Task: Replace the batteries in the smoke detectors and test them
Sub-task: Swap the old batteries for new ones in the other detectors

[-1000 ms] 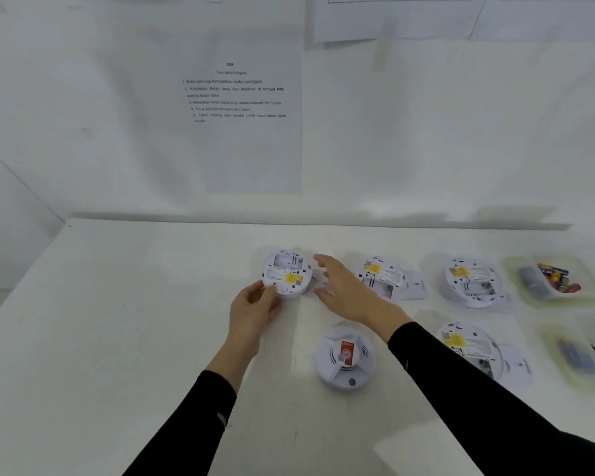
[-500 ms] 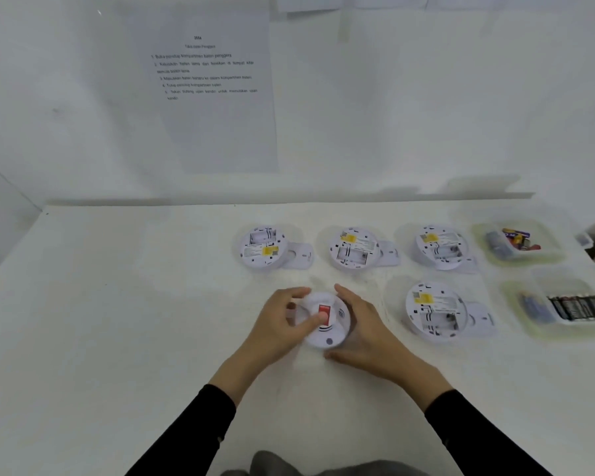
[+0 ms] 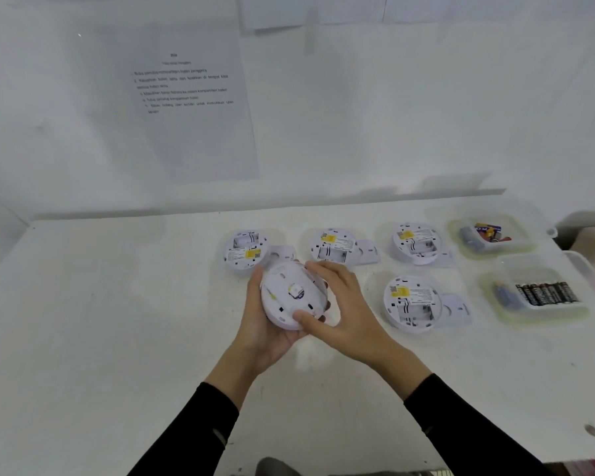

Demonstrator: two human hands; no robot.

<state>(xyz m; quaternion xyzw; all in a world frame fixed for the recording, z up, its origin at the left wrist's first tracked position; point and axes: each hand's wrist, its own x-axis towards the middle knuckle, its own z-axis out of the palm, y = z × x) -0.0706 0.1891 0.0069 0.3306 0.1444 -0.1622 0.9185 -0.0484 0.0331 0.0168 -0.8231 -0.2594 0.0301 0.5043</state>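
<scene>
We grip the round white plastic smoke detector (image 3: 289, 293) above the table (image 3: 117, 321), left hand (image 3: 261, 324) cupping it, right hand (image 3: 344, 304) curled round its edge. Four other detectors (image 3: 412, 302) lie opened, covers off. We judge the battery swaps and testing are mostly undone.

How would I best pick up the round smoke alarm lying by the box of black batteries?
Probably from above, pinching the smoke alarm by its round rim at the near and far edges. It lies flat, back up, and its loose cover lies at its right side.
</scene>
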